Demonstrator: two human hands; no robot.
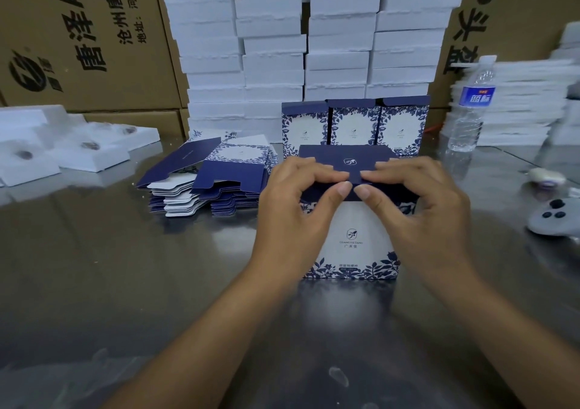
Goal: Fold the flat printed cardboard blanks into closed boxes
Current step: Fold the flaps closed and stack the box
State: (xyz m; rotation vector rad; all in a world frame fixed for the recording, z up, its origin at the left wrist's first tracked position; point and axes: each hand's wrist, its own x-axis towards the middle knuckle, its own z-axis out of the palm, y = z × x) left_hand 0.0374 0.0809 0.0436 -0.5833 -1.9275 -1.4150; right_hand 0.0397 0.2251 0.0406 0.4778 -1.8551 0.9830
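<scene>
Forearms reach in from the lower edge to the printed box (351, 242), which stands upright on the steel worktop (125, 267) straight ahead. The left hand (295, 201) and right hand (417, 201), equally near, each pinch the dark lid flap (345, 160), whose long edge runs left to right. The thumbs almost meet at mid-width. The tuck probably goes downward, toward the person. Fingers hide the flap's tongue and the slot. Flat blanks (207, 182) lie stacked to the left.

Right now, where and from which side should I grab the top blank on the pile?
Probably pinch the top blank by its near dark-blue flap, coming from the front with the left hand: that flap lifts off the pile, leaving room underneath.
</scene>
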